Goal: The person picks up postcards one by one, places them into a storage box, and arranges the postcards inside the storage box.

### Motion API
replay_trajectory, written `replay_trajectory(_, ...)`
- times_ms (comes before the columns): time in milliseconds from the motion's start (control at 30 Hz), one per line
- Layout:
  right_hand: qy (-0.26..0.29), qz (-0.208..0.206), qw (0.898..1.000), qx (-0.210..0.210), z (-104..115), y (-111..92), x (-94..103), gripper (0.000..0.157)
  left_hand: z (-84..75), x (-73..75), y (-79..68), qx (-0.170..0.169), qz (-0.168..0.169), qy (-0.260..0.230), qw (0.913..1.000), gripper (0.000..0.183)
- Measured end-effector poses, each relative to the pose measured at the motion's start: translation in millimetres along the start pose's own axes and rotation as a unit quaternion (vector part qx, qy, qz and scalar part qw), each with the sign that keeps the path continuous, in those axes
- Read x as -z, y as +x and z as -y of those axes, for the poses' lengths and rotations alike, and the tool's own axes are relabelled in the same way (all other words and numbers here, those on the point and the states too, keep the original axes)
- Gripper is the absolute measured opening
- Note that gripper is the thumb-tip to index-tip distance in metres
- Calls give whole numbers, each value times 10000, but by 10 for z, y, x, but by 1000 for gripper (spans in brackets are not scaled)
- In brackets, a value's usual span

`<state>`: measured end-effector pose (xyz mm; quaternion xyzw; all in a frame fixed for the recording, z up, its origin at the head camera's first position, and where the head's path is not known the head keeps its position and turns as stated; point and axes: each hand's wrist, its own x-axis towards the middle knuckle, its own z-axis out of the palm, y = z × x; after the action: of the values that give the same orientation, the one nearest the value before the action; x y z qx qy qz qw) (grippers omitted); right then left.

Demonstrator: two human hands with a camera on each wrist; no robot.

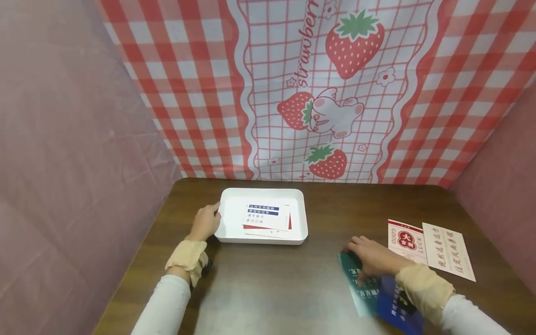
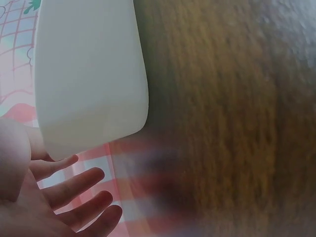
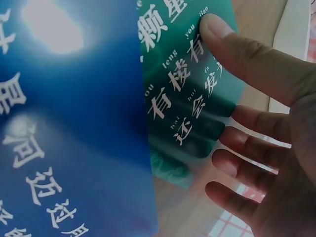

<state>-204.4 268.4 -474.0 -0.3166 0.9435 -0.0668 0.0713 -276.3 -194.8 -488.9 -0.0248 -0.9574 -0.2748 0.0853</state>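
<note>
Nearest, at the right, lies a blue card (image 1: 398, 311). A strawberry cloth (image 1: 326, 116) hangs behind the desk (image 1: 268, 288); toward its far edge, the loosely open left hand (image 1: 207, 222) touches the white tray (image 1: 230, 223). Right and nearer, the green card (image 1: 364, 298), long axis roughly front-to-back, lies under the right hand (image 1: 372, 256): thumb on it, fingers apart, no firm grip visible.

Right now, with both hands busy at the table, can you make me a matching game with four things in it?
Things
1. left hand
2. right hand
3. tray
4. GOOD LUCK card

Clues
A. touching the green card
B. white with red print
C. at the tray's left end
D. has cards lying in it

Pairs: 1-C, 2-A, 3-D, 4-B
</note>
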Motion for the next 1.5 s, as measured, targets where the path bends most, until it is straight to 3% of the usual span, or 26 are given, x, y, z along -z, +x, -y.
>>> replay_trajectory(200,201,-54,9995,-226,-46,38,0,59,15,-28,-7,-9,-36,6,10000,43)
replay_trajectory(433,805,363,9937,-691,-65,102,53,36,19,-31,4,-109,-137,-2,9998,42)
replay_trajectory(567,1028,477,9917,-616,-94,132,67,32,23,-27,-1,-82,-131,-35,9999,42)
replay_trajectory(867,1428,339,9891,97,-223,130,64,23,15,-12,-20,-3,-76,-83,9999,43)
replay_trajectory(1500,1896,390,9811,-20,-324,113,182,16,39,-29,17,-3,-61,-26,10000,43)
